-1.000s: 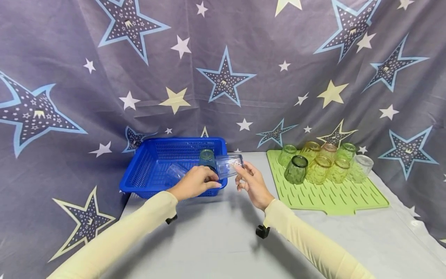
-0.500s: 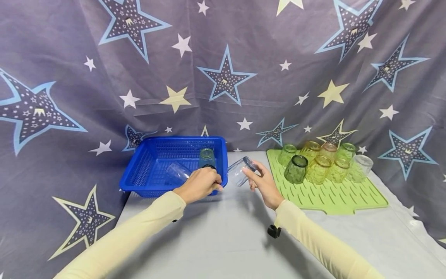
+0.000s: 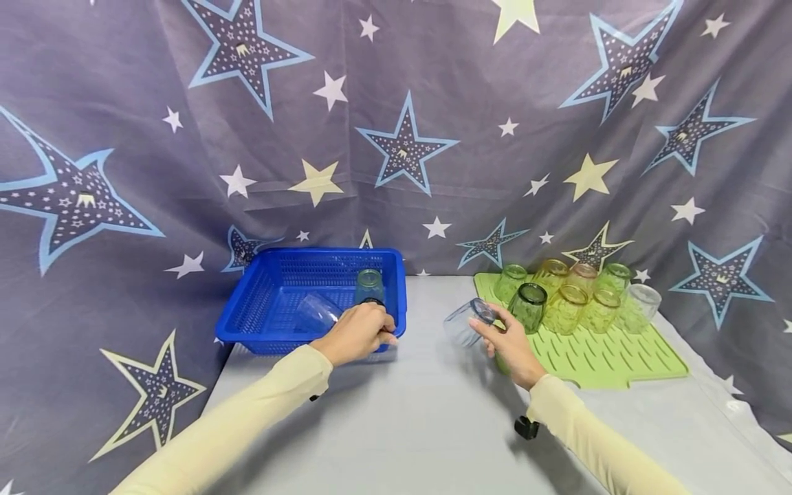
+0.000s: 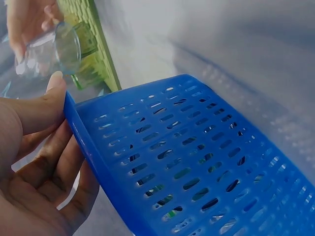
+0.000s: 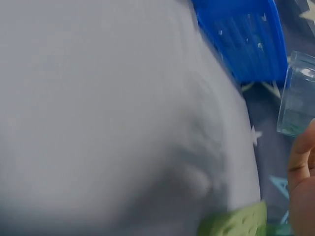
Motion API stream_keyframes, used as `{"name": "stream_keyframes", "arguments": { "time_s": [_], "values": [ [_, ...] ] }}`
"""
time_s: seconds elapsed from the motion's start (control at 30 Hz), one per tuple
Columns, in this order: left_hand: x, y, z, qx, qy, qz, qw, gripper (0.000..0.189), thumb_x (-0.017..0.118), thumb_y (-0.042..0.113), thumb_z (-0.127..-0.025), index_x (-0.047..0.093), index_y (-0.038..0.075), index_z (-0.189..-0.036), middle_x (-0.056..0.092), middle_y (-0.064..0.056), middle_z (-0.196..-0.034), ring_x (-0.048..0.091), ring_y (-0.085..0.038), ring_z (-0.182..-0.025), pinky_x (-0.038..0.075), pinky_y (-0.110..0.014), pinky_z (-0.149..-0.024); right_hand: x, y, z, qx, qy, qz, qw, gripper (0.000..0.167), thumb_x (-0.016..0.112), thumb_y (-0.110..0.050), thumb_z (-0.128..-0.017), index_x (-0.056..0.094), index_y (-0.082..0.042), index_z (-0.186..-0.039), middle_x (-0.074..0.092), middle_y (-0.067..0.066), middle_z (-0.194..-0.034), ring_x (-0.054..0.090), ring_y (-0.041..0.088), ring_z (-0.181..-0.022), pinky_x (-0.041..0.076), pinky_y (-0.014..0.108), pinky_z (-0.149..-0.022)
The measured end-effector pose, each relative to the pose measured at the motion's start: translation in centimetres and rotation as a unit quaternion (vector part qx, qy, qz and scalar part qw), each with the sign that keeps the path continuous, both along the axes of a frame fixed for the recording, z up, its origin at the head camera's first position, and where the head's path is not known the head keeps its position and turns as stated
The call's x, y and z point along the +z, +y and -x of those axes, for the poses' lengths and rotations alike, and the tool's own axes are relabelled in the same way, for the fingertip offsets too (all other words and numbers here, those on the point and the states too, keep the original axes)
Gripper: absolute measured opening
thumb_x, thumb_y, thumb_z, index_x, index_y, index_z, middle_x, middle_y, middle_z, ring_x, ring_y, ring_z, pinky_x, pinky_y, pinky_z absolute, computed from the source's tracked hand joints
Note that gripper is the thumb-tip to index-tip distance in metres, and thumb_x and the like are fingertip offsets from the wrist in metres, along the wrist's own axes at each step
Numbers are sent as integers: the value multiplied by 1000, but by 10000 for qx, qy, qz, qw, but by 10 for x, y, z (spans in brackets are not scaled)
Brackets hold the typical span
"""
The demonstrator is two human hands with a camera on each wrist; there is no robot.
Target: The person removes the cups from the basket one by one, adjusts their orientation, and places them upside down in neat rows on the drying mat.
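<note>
My right hand holds a clear drinking glass by its base end, tilted with its mouth to the left, above the table left of the green mat. At the right edge of the right wrist view, the glass overlaps the backdrop. My left hand grips the near right rim of the blue basket. In the left wrist view, the thumb lies at the rim of the basket, with the fingers on the other side. Inside the basket, a clear glass lies on its side and a greenish glass shows behind my left hand.
Several green, yellow, pinkish and clear glasses stand upside down on the green drying mat at the right; a dark green glass is nearest the right hand. A star-patterned curtain hangs behind the light grey table.
My right hand has carried the clear glass away from the basket to the right, tipping its mouth downward. My left hand has shifted slightly right and now grips the basket rim.
</note>
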State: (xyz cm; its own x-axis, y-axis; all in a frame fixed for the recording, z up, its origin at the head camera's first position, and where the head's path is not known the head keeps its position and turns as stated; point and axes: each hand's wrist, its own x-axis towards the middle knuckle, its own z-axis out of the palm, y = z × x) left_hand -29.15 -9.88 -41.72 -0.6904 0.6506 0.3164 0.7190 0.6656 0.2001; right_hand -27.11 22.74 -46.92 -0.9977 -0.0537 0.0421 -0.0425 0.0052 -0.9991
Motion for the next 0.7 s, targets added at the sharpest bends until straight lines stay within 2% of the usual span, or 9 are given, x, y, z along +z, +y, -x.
{"name": "stream_keyframes", "arguments": {
  "time_s": [0.1, 0.2, 0.33, 0.53, 0.7],
  "values": [
    [0, 1, 0, 28, -22, -42, 10000, 12, 81, 27, -91, 79, 16, -89, 65, 5, -81, 59, -12, -76, 53, -30, -68, -2, 17, -4, -71, -104, -180, 9998, 69, 76, -32, -96, 43, -17, -154, 61, 8, -114, 53, 12, -69, 50, 27, -57],
    [0, 1, 0, 69, -36, -37, 10000, 13, 81, 28, -91, 80, 15, -90, 67, 4, -83, 61, -13, -78, 54, -31, -69, -2, 32, -8, -89, -115, -358, 9993, 68, 75, -33, -97, 42, -16, -154, 55, 8, -121, 53, 13, -72, 50, 28, -58],
    [-1, 2, 2, 144, -146, -67, 9998, 16, 80, 30, -91, 81, 14, -93, 72, 4, -88, 65, -12, -82, 56, -30, -71, -3, 51, -13, -151, -118, -588, 9981, 66, 73, -35, -98, 42, -15, -153, 45, 9, -129, 52, 14, -73, 50, 30, -60],
    [0, 2, 4, 222, -364, -116, 9990, 19, 80, 31, -91, 81, 13, -94, 75, 3, -90, 67, -10, -81, 57, -30, -71, -2, 75, -20, -331, -226, -902, 9951, 70, 71, -37, -99, 38, -14, -156, 42, 10, -132, 52, 14, -72, 51, 35, -61],
    [1, 4, 3, 219, -259, -70, 9994, 18, 82, 31, -89, 80, 14, -91, 74, 4, -87, 66, -11, -79, 56, -31, -69, -1, 96, -25, -423, -325, -1129, 9922, 75, 70, -39, -100, 32, -15, -160, 36, 9, -139, 52, 14, -70, 52, 38, -62]
  ]
}}
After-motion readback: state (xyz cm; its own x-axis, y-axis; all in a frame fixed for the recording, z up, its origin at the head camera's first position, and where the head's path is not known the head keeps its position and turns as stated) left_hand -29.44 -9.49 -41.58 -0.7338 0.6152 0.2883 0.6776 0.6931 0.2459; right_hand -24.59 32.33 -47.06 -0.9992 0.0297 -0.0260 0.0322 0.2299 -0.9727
